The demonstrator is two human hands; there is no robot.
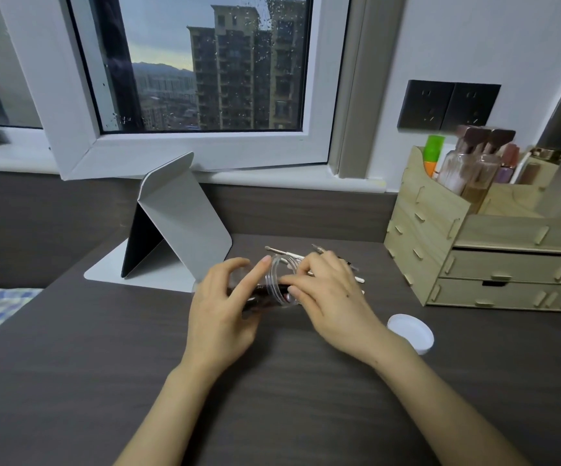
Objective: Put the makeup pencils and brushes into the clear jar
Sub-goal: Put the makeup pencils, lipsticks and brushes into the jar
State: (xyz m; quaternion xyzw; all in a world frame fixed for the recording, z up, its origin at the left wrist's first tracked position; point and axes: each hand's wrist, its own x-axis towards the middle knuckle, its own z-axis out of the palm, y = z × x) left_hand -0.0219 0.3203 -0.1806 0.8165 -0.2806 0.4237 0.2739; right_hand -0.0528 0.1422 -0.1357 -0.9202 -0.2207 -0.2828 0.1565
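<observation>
While the dark wood-grain desk [70, 381] carries everything, a wooden drawer organizer [494, 250] full of cosmetic bottles fills its far right corner and a folded grey tablet stand [178, 223] sits toward the far edge. Near the desk's middle, the left hand [220, 311] grips the clear jar [277, 285], which lies tipped on its side with its mouth facing right. Its fingers pinched on something dark at the jar's rim, the right hand [331, 297] covers the loose makeup pencils and brushes [292, 255] behind. Beside the right wrist lies a white lid [412, 332].
</observation>
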